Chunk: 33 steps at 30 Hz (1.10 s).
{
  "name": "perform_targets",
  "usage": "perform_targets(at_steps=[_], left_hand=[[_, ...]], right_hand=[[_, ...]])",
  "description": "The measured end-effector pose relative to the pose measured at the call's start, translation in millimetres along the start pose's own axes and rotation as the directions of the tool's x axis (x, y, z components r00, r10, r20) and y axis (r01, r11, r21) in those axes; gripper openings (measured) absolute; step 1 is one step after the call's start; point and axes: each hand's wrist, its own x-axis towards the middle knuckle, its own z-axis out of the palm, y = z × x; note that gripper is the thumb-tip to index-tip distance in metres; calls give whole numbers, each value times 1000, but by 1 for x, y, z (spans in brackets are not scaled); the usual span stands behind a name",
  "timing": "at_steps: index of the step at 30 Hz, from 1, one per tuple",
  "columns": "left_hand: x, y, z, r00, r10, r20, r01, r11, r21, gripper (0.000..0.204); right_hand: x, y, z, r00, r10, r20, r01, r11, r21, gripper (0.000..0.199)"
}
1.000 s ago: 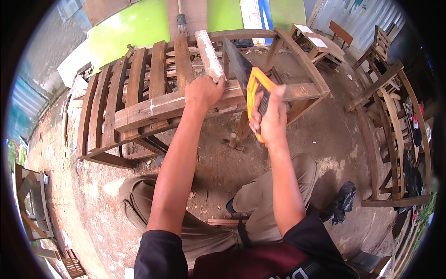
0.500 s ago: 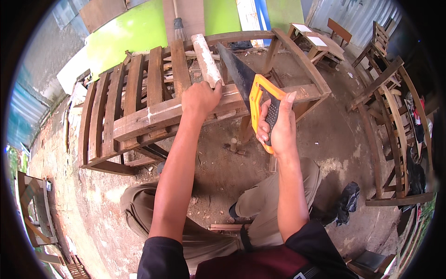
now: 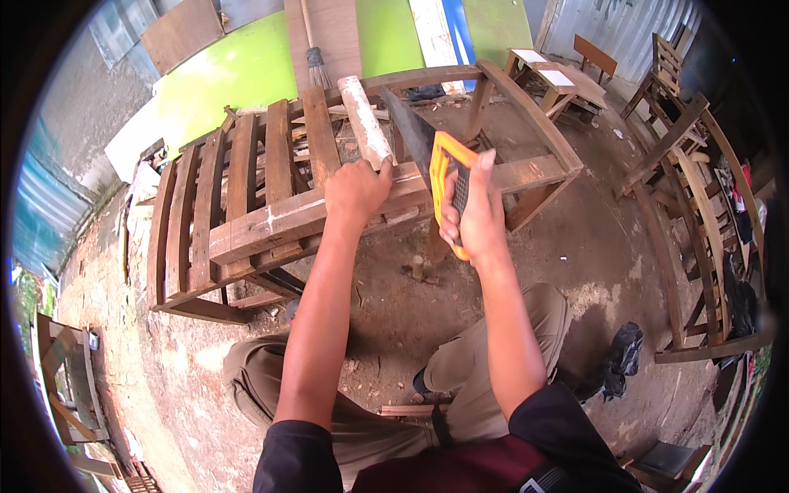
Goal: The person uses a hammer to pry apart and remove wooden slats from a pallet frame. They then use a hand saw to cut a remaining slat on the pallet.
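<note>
My right hand (image 3: 477, 205) is wrapped round the yellow and black handle of a handsaw (image 3: 450, 177). Its dark blade slants up and away, crossing a long wooden beam (image 3: 279, 220) laid along the near side of a slatted wooden frame (image 3: 215, 197). On that beam, left of the blade, my left hand (image 3: 355, 191) is closed, its fingers mostly hidden from view. Its thumb rests by the near end of a white-painted wooden piece (image 3: 366, 119) that points away across the frame. Whether the teeth are in the wood cannot be made out.
A broom (image 3: 316, 66) leans on the back panels. Wooden chairs and frames (image 3: 682, 230) stand on the right, with a small table (image 3: 555, 78) at the back right. A black plastic bag (image 3: 620, 357) lies on the floor. Another wooden frame (image 3: 70, 370) stands far left.
My right hand and the saw have moved left and slightly away from me. The left hand keeps its place on the beam. The whole view has shifted a little.
</note>
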Motion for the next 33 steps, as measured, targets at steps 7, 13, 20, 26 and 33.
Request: perform_targets(at_steps=[7, 13, 20, 26, 33], left_hand=[[-4, 0, -4, 999, -29, 28, 29, 1000, -3, 67], [-2, 3, 2, 1000, -23, 17, 23, 1000, 6, 67], [1, -2, 1, 999, -20, 37, 22, 999, -38, 69], [-4, 6, -4, 1000, 26, 16, -27, 999, 25, 66], [5, -5, 2, 999, 22, 41, -19, 998, -56, 71]], right_hand=[[-151, 24, -47, 995, -65, 79, 63, 998, 23, 75], [-115, 20, -33, 996, -58, 63, 57, 998, 23, 70], [-78, 19, -16, 999, -44, 31, 47, 994, -99, 69], [-206, 22, -53, 999, -44, -5, 44, 996, 76, 83], [-22, 13, 9, 998, -64, 7, 65, 992, -110, 62]])
